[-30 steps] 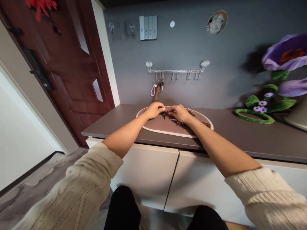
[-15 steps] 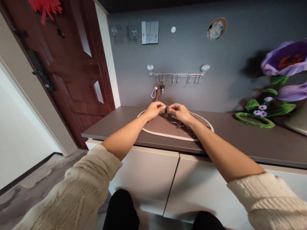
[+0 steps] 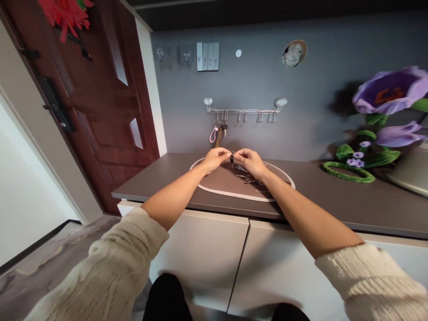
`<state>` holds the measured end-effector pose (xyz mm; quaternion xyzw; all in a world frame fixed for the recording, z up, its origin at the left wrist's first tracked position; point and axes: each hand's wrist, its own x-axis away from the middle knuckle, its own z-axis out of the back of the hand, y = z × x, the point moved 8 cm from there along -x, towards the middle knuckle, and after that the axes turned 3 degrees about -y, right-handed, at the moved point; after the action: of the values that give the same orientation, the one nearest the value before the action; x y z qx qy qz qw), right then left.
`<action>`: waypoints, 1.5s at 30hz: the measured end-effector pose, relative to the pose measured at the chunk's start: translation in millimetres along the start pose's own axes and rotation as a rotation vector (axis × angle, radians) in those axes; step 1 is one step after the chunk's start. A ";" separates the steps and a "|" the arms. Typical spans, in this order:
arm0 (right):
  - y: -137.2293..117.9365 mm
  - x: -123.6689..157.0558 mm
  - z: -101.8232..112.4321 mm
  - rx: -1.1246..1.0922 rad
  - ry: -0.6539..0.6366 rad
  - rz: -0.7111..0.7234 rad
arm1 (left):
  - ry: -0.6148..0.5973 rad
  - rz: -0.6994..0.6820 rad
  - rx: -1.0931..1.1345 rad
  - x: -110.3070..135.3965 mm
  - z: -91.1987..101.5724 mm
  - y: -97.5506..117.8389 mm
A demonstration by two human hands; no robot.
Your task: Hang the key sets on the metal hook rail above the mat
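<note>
From my end I have both bare hands out in front of me over the worktop (image 3: 160,174). The left grip (image 3: 215,160) is pinched, thumb against fingers, on one side of the key bunch (image 3: 232,160). The right grip (image 3: 250,163) is pinched on the same bunch from the other side, so my two sets of fingertips nearly meet. Which part each one holds is too small for me to make out. The bunch hangs between them, above the mat (image 3: 217,180), its dark keys pointing down.

The mat is brown with a pale rim and rounded ends, and lies flat on the worktop. On it, below my right grip and partly hidden by it, I see loose keys (image 3: 248,178).

On the grey wall behind, a clear rail (image 3: 247,111) carries a row of hooks. Near its left end hang more keys (image 3: 224,129), a pink loop (image 3: 212,134) beside them. Higher up I see a switch panel (image 3: 207,57) with a white disc (image 3: 238,53) to its right.

At my far right, purple flowers (image 3: 389,91) stand over a green ring (image 3: 347,178) on the worktop. At my left is a dark red door (image 3: 100,111), and below the worktop are pale cabinet fronts (image 3: 207,249).
</note>
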<state>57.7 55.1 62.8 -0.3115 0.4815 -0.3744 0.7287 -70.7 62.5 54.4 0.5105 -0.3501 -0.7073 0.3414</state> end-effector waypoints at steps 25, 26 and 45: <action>-20.9 -34.0 34.5 0.215 0.189 0.128 | 0.306 -0.094 -0.735 2.4 20.2 13.5; -22.2 -40.3 35.8 0.192 0.191 0.121 | 0.312 -0.084 -0.737 1.7 20.8 11.8; -44.2 -130.3 27.4 0.104 0.307 -0.054 | 0.416 -0.019 -0.755 -4.5 26.0 3.9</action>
<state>39.0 144.6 169.3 -0.2253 0.5588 -0.4612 0.6514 -94.2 68.0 65.9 0.4846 0.0145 -0.6710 0.5610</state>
